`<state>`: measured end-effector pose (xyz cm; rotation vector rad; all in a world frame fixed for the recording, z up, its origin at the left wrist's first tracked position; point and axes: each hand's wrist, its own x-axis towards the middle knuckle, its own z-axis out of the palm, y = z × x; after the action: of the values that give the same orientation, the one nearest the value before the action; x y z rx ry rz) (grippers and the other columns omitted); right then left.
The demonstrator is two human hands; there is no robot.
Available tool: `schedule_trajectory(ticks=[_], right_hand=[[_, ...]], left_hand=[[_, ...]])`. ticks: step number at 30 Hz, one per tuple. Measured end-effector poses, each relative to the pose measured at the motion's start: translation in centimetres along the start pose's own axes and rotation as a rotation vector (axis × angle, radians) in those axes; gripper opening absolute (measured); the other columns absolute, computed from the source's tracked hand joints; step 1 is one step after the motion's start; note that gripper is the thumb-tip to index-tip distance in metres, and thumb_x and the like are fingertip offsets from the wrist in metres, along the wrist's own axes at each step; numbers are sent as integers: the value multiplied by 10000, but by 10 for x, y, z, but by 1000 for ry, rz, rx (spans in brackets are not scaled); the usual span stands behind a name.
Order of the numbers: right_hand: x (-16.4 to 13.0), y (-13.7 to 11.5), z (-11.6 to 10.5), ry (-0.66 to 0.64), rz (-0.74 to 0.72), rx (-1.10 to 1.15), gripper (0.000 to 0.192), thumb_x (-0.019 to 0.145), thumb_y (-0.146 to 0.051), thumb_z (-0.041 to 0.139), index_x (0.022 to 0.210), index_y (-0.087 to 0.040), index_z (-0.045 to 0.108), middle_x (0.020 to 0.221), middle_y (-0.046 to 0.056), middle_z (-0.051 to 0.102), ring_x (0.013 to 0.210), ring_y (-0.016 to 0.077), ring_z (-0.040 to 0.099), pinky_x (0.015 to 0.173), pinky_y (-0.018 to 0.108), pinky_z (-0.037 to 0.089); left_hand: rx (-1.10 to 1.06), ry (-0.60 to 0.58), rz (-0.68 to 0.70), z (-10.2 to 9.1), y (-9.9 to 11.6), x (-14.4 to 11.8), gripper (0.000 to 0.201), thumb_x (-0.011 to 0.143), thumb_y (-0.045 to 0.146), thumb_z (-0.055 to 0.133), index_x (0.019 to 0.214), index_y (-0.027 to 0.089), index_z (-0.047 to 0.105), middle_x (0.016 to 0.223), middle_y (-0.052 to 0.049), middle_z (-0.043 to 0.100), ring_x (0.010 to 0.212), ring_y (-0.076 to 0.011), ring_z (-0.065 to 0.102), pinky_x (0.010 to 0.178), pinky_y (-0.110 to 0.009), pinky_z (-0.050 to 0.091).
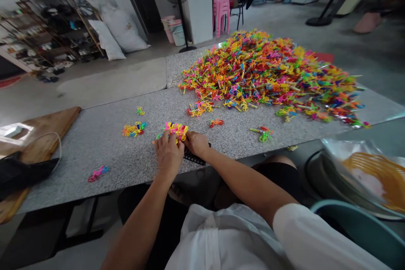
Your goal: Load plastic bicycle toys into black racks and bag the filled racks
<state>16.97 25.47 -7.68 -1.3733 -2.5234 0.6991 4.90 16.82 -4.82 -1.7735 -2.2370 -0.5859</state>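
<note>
Plastic pieces bundle (176, 130) gripped by both hands: left (168, 152) palm-down, right (196, 143) alongside, forearms converging over table (104, 143).

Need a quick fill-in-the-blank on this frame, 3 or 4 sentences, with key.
1. Both hands, the left hand and the right hand, rest on a small bundle of bright ____ pieces near the table's front edge.
2. The speckled grey stone-look table carries a large heap of multicoloured parts on its far ____ side.
3. A black comb-like strip lies under the ____ hand.
4. At the far left lies a ____ board.

Missing words: plastic; right; right; wooden
</note>
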Motion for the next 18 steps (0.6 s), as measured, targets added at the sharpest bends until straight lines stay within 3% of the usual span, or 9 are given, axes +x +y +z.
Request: schedule_trajectory(ticks=[9, 13, 18], right_hand=[[0, -11, 2, -9, 53, 0, 372, 1129, -418, 516, 1279, -139, 709, 1254, 185, 789, 1120, 283, 775, 895, 319, 567], [-1, -13, 0, -32, 19, 10, 327, 1123, -336, 512, 1295, -142, 712, 1282, 181, 784, 1149, 265, 770, 913, 297, 566], [2, 19, -32, -4, 49, 16, 341, 1109, -228, 475, 1328, -161, 728, 1308, 142, 786, 1214, 241, 739, 1016, 297, 537]], left_hand=[[47, -1, -53, 6, 11, -2, 246, 954, 232, 583, 1147, 182, 728, 1503, -194, 625, 1318, -402, 603, 1157, -586, 443], [70, 14, -55, 5, 12, 1, 248, 976, 350, 623, 1116, 174, 727, 1469, -208, 637, 1267, -417, 617, 1144, -601, 445], [77, 24, -30, 5, 10, 4, 254, 999, 375, 618, 1118, 172, 713, 1455, -220, 632, 1266, -420, 619, 1162, -622, 426]])
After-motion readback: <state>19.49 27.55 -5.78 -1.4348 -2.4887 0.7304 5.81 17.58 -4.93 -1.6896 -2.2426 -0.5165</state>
